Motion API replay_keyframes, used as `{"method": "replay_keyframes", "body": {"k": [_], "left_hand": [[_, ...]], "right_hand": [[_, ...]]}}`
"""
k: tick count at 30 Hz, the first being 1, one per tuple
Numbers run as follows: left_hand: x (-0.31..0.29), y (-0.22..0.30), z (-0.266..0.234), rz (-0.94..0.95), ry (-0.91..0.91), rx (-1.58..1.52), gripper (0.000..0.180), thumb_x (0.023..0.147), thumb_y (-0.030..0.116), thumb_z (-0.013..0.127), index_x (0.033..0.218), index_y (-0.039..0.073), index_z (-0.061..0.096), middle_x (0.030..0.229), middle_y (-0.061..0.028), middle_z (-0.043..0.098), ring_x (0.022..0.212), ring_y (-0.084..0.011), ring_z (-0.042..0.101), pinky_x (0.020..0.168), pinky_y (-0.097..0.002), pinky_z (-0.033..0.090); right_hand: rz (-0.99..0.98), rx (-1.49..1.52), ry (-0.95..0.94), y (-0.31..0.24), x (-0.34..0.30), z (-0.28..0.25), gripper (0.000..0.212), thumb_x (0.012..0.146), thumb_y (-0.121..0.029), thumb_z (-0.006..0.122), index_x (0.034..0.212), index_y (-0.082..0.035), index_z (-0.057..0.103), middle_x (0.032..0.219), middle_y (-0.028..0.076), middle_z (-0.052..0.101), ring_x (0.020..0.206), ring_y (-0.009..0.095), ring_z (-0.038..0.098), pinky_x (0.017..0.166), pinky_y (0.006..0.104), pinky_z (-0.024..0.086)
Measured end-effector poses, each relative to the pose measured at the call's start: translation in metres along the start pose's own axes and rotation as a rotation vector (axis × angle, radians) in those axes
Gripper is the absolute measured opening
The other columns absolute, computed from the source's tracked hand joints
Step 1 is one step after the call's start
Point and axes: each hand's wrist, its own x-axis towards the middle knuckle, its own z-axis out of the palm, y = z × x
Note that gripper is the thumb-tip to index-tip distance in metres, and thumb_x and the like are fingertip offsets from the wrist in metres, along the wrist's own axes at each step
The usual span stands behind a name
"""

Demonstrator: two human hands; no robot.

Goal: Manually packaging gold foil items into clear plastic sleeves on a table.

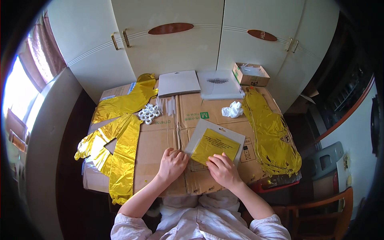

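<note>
A clear plastic bag [230, 133] with a hang hole lies tilted on the cardboard in front of me. Inside it shows a flat, folded yellow foil balloon [216, 146] with dark print. My left hand [173, 164] is closed at the bag's lower left corner, fingers curled in a pinch. Along the lower edge, my right hand [224, 170] pinches the bag, its fingertips over the yellow foil. The fingers partly hide what lies between them.
Gold foil balloons lie flat at left [116, 150], far left [128, 100] and right [270, 136]. White ribbon rolls [149, 113], clear straws [171, 106], crumpled white plastic [233, 110], a card stack [179, 83], a clear bag stack [221, 91] and a small box [251, 74] sit farther back.
</note>
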Motion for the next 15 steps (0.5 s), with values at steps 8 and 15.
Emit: {"method": "replay_keyframes", "body": {"k": [8,15], "left_hand": [[0.001,0.006,-0.01,0.013,0.03,-0.114,0.012,0.076,0.017,0.068,0.082,0.01,0.062,0.073,-0.0019,0.055,0.078,-0.0189,0.06,0.083,-0.0381,0.046],[-0.015,0.019,-0.021,0.003,-0.063,-0.14,0.009,0.075,0.014,0.065,0.082,0.008,0.063,0.085,-0.0014,0.058,0.084,-0.0177,0.059,0.086,-0.0391,0.045]], "right_hand": [[-0.093,0.031,-0.102,0.015,-0.007,-0.011,0.024,0.086,-0.014,0.056,0.108,-0.011,0.065,0.116,0.004,0.062,0.113,0.021,0.055,0.1,0.0455,0.044],[-0.097,0.082,-0.135,0.02,-0.015,-0.018,0.03,0.086,-0.012,0.055,0.115,-0.012,0.064,0.119,0.003,0.062,0.115,0.02,0.055,0.102,0.043,0.043]]}}
